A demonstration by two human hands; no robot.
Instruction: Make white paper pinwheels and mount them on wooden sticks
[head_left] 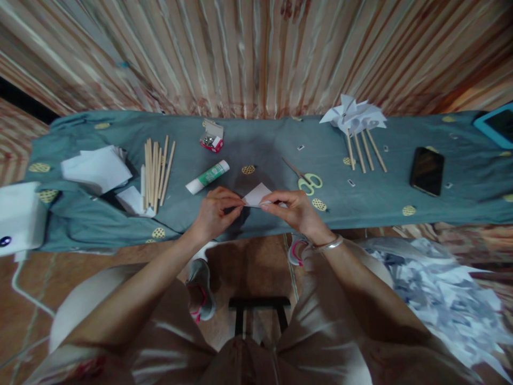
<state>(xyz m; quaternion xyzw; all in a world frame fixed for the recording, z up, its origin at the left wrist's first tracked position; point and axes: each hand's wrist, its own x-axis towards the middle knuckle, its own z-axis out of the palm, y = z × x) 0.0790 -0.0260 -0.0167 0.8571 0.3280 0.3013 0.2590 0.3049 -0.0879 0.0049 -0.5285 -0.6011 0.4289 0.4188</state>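
A small white paper piece (257, 194) lies folded at the front middle of the teal cloth-covered table (460, 203). My left hand (216, 209) pinches its left edge and my right hand (294, 209) pinches its right edge, fingers closed on the paper. A glue stick (207, 177) lies just behind my left hand. Green-handled scissors (308, 181) lie just behind my right hand. A silver bangle circles my right wrist.
Several wooden sticks (156, 172) and white paper sheets (96, 169) lie at the left. A small red box of pins (212, 137) sits at the back. Finished white pinwheels on sticks (355, 122) and a black phone (427, 170) lie at the right. Paper scraps (441, 294) cover the floor.
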